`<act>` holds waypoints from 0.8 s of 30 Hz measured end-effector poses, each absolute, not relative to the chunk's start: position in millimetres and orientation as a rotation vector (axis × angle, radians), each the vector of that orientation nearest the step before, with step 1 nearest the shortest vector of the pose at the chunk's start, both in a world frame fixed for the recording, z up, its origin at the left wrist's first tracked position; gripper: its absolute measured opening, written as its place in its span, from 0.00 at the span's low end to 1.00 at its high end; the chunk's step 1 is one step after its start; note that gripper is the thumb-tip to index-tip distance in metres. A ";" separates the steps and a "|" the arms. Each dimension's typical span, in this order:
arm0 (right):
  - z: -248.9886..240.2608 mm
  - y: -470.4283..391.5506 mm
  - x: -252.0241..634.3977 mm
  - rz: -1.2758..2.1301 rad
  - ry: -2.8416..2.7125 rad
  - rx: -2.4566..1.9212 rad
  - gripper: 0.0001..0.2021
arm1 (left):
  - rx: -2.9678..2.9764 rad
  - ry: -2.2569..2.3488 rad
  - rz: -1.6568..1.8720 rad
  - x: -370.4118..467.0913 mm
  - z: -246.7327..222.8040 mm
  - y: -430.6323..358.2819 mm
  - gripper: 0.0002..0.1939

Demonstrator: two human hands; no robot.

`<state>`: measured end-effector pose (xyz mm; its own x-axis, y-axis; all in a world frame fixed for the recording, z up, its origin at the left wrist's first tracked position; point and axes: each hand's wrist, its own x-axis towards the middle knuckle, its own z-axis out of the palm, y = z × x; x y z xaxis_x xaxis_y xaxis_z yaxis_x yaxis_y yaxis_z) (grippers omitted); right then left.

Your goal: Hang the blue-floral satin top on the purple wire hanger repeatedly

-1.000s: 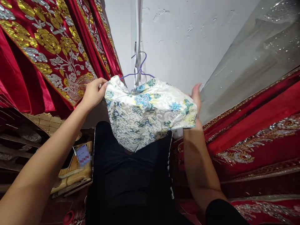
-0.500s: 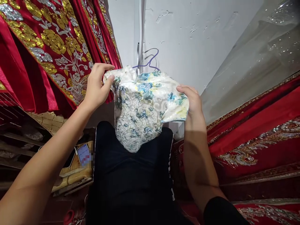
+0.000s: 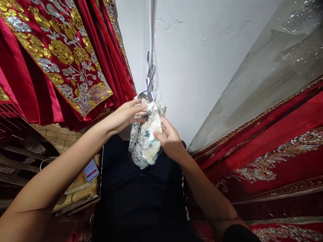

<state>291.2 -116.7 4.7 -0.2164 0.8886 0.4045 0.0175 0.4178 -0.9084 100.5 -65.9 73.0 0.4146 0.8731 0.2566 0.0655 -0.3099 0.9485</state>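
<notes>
A pale floral blouse (image 3: pixel 147 137) with blue, green and yellow patterning hangs in front of me, turned edge-on and bunched. Its purple wire hanger (image 3: pixel 150 82) shows above the collar. My left hand (image 3: pixel 131 114) lies against the upper part of the blouse, fingers stretched out and apart. On the other side, my right hand (image 3: pixel 169 136) pinches the edge of a white sleeve between thumb and fingers. Part of the blouse is hidden behind both hands.
Red garments with gold and silver embroidery (image 3: pixel 63 53) hang at left. Sheer sparkling fabric (image 3: pixel 252 80) and red beaded garments (image 3: pixel 277 144) fill the right. A white wall (image 3: pixel 186 67) stands ahead. A phone (image 3: pixel 91 170) rests on a bamboo-like seat (image 3: pixel 78 195) at lower left.
The blouse has turned from facing me, spread wide, to edge-on, and its hanger has turned with it. Both hands have come inward and lower, the right one moving far to the left.
</notes>
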 end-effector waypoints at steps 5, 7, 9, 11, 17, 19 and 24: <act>8.4 -95.2 304.3 0.894 -0.966 -0.812 0.20 | 1.830 0.842 1.322 99.1 88.8 -67.3 0.23; 9.3 -100.7 315.8 0.803 -0.799 -0.769 0.20 | 1.855 0.830 1.421 94.6 92.3 -69.0 0.22; 9.3 -111.9 326.3 0.818 -0.781 -0.664 0.20 | 1.829 0.814 1.459 92.1 92.8 -72.0 0.21; 8.4 -125.3 332.9 0.888 -0.941 -0.563 0.19 | 1.765 0.803 1.439 93.7 92.1 -75.3 0.20; 7.3 -159.3 316.5 1.094 -2.117 -0.575 0.15 | 1.365 0.741 1.061 110.1 85.3 -89.1 0.17; 7.9 -159.0 310.2 1.301 -2.325 -0.521 0.22 | 1.277 0.771 0.889 106.1 79.6 -98.0 0.14; 1.9 -109.7 328.5 0.862 -1.920 -0.775 0.13 | 1.526 1.056 0.598 55.5 79.4 -120.7 0.18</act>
